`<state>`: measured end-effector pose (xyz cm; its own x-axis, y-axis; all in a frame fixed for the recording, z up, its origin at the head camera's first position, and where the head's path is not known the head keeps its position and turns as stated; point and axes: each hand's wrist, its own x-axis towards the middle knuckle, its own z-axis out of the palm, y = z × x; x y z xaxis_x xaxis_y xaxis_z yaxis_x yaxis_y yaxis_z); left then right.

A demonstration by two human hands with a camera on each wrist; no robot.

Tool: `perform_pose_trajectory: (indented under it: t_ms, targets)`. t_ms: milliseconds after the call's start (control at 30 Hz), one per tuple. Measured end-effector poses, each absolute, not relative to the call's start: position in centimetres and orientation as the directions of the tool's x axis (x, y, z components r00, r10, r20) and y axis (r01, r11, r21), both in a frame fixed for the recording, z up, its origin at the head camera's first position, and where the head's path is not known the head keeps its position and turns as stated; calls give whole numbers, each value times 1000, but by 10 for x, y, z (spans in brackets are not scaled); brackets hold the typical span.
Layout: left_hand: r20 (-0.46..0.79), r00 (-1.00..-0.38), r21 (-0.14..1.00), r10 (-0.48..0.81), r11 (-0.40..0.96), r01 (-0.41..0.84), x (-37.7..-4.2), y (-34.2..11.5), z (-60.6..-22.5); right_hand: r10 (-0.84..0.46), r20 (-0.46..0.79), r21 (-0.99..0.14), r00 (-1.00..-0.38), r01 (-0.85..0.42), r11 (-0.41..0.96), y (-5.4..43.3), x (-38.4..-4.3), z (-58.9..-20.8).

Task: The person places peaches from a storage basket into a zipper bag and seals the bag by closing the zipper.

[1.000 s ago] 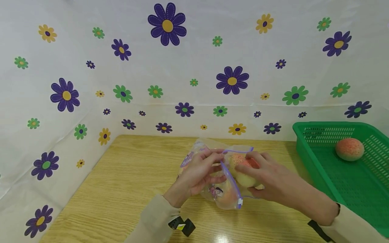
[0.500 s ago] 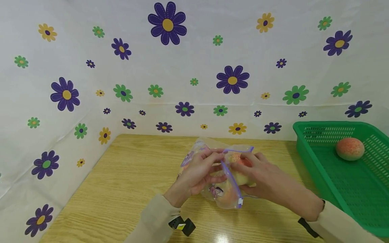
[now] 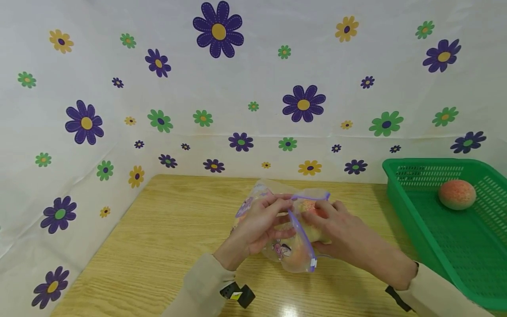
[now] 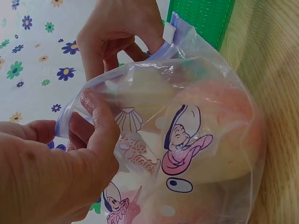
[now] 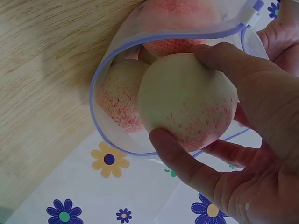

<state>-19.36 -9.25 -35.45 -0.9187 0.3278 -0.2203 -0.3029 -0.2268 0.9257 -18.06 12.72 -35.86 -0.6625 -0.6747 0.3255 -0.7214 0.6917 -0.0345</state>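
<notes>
A clear slider zip bag (image 3: 246, 207) with a purple rim and cartoon prints lies on the table, its mouth open to the right. My left hand (image 3: 257, 226) holds the bag's rim; in the left wrist view its fingers are at the purple zip edge (image 4: 63, 119). My right hand (image 3: 348, 233) grips a pale, red-speckled peach (image 5: 187, 100) at the bag's mouth, thumb and fingers spread round it. Inside the bag show a second peach (image 5: 122, 100) and a redder peach (image 5: 180, 16). The white slider (image 3: 314, 263) sits at the near end of the rim.
A green perforated basket (image 3: 416, 229) stands at the right of the wooden table (image 3: 166, 246), with one peach (image 3: 457, 194) in it. White flower-print sheeting (image 3: 253, 79) rises behind and along the left side.
My right hand has moved a little left with the peach, farther into the bag's mouth, then barely shifted. My left hand and the bag stay put.
</notes>
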Motion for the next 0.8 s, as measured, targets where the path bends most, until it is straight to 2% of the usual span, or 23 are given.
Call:
perform_pose_trajectory:
  t_ms: [300,533,700,800]
  targets:
    - [-233,-920,927,315,-214,-308,-194,-90,-355,-626,331,21,-706,-658,753,125,-179,-360]
    - [-229,-924,926,306,-224,-304,-195,-89,-355,-644,353,64,-678,-670,740,126,-181,-360]
    - [-229,-931,925,283,-234,-298,-195,-89,-353,-643,336,33,-689,-673,739,127,-179,-359]
    - [-220,-939,925,265,-249,-287,-196,-89,-348,-648,366,27,-668,-688,725,127,-179,-359]
